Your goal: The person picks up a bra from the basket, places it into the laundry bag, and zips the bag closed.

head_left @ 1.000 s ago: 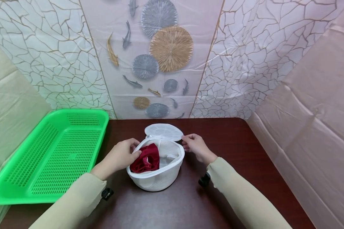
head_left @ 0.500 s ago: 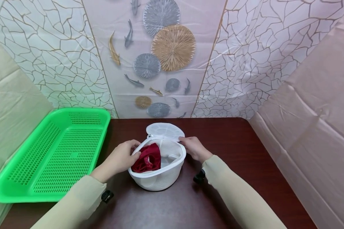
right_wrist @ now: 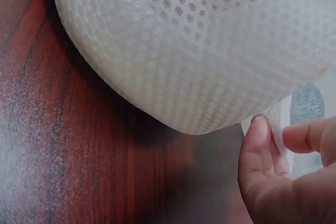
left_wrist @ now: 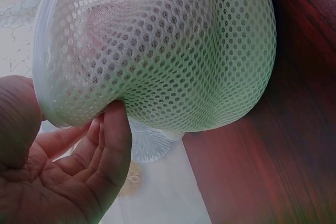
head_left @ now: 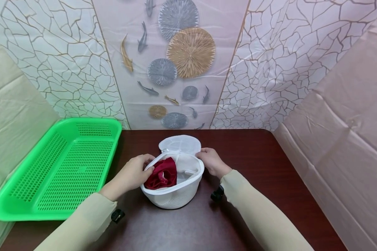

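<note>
A white mesh laundry bag (head_left: 176, 198) stands on the table with its round lid (head_left: 180, 143) folded back behind it. Inside, on the left, lies a dark red cloth garment (head_left: 161, 174) with thin straps; its kind cannot be told. My left hand (head_left: 133, 172) pinches the bag's left rim, thumb inside and fingers outside against the mesh (left_wrist: 173, 66). At the back right, my right hand (head_left: 212, 162) pinches the edge of the lid between thumb and fingers, as the right wrist view shows beside the bag's wall (right_wrist: 199, 77).
A large green plastic basket (head_left: 78, 167) with a slotted floor sits to the left. The dark red-brown table (head_left: 254, 167) runs back to a patterned curtain (head_left: 191, 97). Pale cloth walls (head_left: 339, 139) close in both sides.
My right hand has moved slightly left, and the lid is now tilted up a little more. My left hand keeps its grip on the rim. The view has shifted slightly.
</note>
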A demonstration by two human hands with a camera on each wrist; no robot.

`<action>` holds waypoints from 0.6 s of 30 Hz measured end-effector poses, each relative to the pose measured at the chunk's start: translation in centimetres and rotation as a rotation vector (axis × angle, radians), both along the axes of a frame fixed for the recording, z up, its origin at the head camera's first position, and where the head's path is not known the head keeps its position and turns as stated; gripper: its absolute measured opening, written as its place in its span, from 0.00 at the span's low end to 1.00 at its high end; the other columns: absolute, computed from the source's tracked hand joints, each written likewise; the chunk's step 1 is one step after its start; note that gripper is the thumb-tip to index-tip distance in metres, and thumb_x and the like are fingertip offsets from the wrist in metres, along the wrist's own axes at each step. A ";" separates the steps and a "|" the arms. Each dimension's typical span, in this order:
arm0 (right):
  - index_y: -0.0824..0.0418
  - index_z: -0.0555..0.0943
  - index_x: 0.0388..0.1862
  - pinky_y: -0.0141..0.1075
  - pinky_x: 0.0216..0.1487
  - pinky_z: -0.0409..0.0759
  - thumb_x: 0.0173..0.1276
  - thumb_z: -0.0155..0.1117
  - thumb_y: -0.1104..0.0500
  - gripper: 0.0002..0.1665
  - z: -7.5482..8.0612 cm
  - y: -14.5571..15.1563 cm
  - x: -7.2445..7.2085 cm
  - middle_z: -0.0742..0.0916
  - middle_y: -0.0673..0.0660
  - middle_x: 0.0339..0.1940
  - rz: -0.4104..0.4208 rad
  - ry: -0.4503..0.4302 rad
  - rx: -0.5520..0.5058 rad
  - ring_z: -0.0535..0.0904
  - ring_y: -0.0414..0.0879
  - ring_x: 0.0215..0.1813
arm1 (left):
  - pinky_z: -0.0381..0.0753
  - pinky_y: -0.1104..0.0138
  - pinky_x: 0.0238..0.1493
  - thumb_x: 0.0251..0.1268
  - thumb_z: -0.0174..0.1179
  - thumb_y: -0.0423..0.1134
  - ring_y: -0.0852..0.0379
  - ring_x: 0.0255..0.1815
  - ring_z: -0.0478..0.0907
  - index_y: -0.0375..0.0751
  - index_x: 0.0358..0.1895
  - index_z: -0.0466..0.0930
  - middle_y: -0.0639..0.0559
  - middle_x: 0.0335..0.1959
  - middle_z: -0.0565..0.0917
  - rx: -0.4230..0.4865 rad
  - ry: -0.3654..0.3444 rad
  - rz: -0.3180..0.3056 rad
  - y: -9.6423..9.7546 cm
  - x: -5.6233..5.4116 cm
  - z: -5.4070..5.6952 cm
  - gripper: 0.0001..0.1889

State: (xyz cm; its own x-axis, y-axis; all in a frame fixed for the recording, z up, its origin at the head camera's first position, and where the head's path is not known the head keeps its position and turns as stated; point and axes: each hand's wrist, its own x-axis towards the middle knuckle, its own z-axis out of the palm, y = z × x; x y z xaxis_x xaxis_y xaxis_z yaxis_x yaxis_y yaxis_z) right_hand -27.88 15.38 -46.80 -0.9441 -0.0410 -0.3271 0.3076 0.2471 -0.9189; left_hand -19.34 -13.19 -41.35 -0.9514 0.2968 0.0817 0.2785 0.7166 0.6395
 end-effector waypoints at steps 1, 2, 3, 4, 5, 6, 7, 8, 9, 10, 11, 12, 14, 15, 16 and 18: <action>0.68 0.76 0.55 0.37 0.45 0.80 0.67 0.57 0.63 0.18 0.0 0.0 -0.1 0.82 0.61 0.49 -0.010 0.006 -0.004 0.80 0.48 0.47 | 0.79 0.64 0.36 0.63 0.61 0.34 0.58 0.34 0.78 0.39 0.50 0.79 0.51 0.39 0.82 -0.001 0.001 -0.001 0.0 0.0 0.0 0.13; 0.68 0.75 0.55 0.38 0.46 0.79 0.67 0.57 0.63 0.19 0.1 -0.1 -0.1 0.81 0.61 0.49 -0.020 0.013 -0.005 0.80 0.49 0.47 | 0.79 0.64 0.36 0.63 0.61 0.34 0.58 0.34 0.78 0.39 0.50 0.79 0.51 0.39 0.82 -0.002 0.002 -0.001 0.0 0.0 0.0 0.13; 0.68 0.74 0.55 0.38 0.46 0.79 0.66 0.57 0.64 0.19 0.1 -0.1 -0.2 0.81 0.62 0.49 -0.029 0.020 -0.009 0.79 0.49 0.47 | 0.79 0.64 0.36 0.63 0.61 0.34 0.58 0.34 0.78 0.39 0.50 0.79 0.51 0.39 0.82 -0.004 0.004 -0.001 0.0 0.0 0.0 0.13; 0.68 0.73 0.56 0.38 0.47 0.78 0.66 0.57 0.65 0.19 0.2 -0.1 -0.2 0.81 0.61 0.49 -0.040 0.028 -0.016 0.79 0.49 0.47 | 0.79 0.64 0.36 0.63 0.61 0.34 0.58 0.34 0.77 0.39 0.50 0.79 0.51 0.39 0.82 -0.005 0.005 -0.002 0.0 0.0 0.0 0.13; 0.68 0.73 0.56 0.38 0.47 0.78 0.65 0.56 0.66 0.19 0.2 -0.2 -0.3 0.81 0.61 0.48 -0.051 0.035 -0.031 0.80 0.49 0.46 | 0.79 0.64 0.36 0.63 0.61 0.34 0.58 0.34 0.77 0.39 0.50 0.79 0.51 0.39 0.82 -0.005 0.005 -0.003 0.0 0.1 0.0 0.13; 0.69 0.72 0.56 0.37 0.46 0.79 0.65 0.56 0.67 0.20 0.3 -0.2 -0.3 0.81 0.61 0.46 -0.060 0.044 -0.048 0.80 0.48 0.45 | 0.79 0.64 0.36 0.63 0.61 0.34 0.58 0.34 0.77 0.39 0.50 0.79 0.50 0.39 0.82 -0.006 0.006 -0.003 0.0 0.1 0.0 0.13; 0.69 0.71 0.56 0.38 0.46 0.79 0.65 0.55 0.69 0.20 0.4 -0.3 -0.4 0.81 0.61 0.45 -0.071 0.052 -0.066 0.80 0.49 0.43 | 0.79 0.64 0.36 0.63 0.61 0.34 0.58 0.34 0.77 0.39 0.50 0.79 0.51 0.39 0.82 -0.006 0.008 -0.005 0.0 0.1 0.0 0.12; 0.69 0.71 0.56 0.37 0.44 0.79 0.64 0.54 0.70 0.20 0.6 -0.3 -0.4 0.82 0.60 0.43 -0.081 0.061 -0.083 0.80 0.48 0.41 | 0.79 0.64 0.36 0.63 0.61 0.34 0.58 0.34 0.77 0.39 0.50 0.80 0.51 0.39 0.82 -0.006 0.009 -0.006 0.0 0.1 0.0 0.12; 0.69 0.70 0.56 0.38 0.43 0.79 0.64 0.54 0.70 0.20 0.8 -0.3 -0.4 0.82 0.60 0.42 -0.089 0.070 -0.101 0.80 0.48 0.39 | 0.78 0.64 0.36 0.63 0.61 0.34 0.58 0.34 0.77 0.40 0.50 0.80 0.51 0.39 0.82 -0.006 0.009 -0.007 0.0 0.1 0.0 0.12; 0.69 0.70 0.56 0.38 0.42 0.79 0.65 0.53 0.71 0.20 1.0 -0.3 -0.4 0.82 0.60 0.41 -0.096 0.081 -0.115 0.79 0.48 0.37 | 0.78 0.64 0.36 0.63 0.61 0.34 0.58 0.34 0.77 0.39 0.50 0.80 0.51 0.39 0.82 -0.005 0.010 -0.009 0.0 0.1 0.0 0.12; 0.68 0.69 0.56 0.39 0.42 0.79 0.65 0.52 0.71 0.19 1.2 -0.3 -0.4 0.83 0.60 0.41 -0.099 0.092 -0.128 0.79 0.49 0.36 | 0.78 0.64 0.35 0.63 0.61 0.34 0.58 0.33 0.77 0.39 0.50 0.80 0.51 0.38 0.82 -0.005 0.012 -0.010 0.1 0.1 0.0 0.12; 0.68 0.69 0.56 0.39 0.42 0.78 0.65 0.52 0.71 0.19 1.4 -0.3 -0.4 0.83 0.59 0.41 -0.101 0.102 -0.137 0.78 0.49 0.36 | 0.78 0.64 0.35 0.63 0.61 0.34 0.58 0.33 0.77 0.39 0.49 0.80 0.51 0.38 0.82 -0.004 0.013 -0.011 0.1 0.1 0.0 0.12; 0.66 0.69 0.56 0.40 0.41 0.77 0.66 0.52 0.71 0.19 1.9 -0.2 -0.3 0.83 0.59 0.43 -0.100 0.120 -0.149 0.77 0.50 0.36 | 0.78 0.64 0.35 0.63 0.61 0.34 0.59 0.33 0.77 0.39 0.49 0.80 0.51 0.38 0.82 -0.002 0.015 -0.011 0.1 0.2 0.1 0.12; 0.66 0.69 0.56 0.41 0.42 0.77 0.66 0.51 0.71 0.19 2.1 -0.2 -0.3 0.83 0.59 0.44 -0.096 0.129 -0.156 0.76 0.50 0.37 | 0.78 0.64 0.34 0.63 0.61 0.34 0.59 0.33 0.77 0.39 0.49 0.80 0.51 0.38 0.82 -0.001 0.015 -0.010 0.1 0.2 0.1 0.12; 0.66 0.69 0.56 0.41 0.42 0.76 0.66 0.51 0.71 0.19 2.3 -0.2 -0.2 0.83 0.59 0.45 -0.093 0.137 -0.165 0.76 0.51 0.38 | 0.78 0.64 0.34 0.63 0.61 0.34 0.59 0.33 0.77 0.39 0.49 0.80 0.51 0.38 0.82 0.000 0.016 -0.009 0.1 0.2 0.1 0.12; 0.66 0.69 0.56 0.39 0.40 0.77 0.66 0.51 0.71 0.19 2.6 -0.1 -0.2 0.83 0.59 0.45 -0.090 0.149 -0.193 0.76 0.51 0.39 | 0.78 0.64 0.34 0.63 0.61 0.34 0.59 0.32 0.77 0.39 0.49 0.80 0.51 0.38 0.83 0.002 0.019 -0.006 0.0 0.2 0.1 0.11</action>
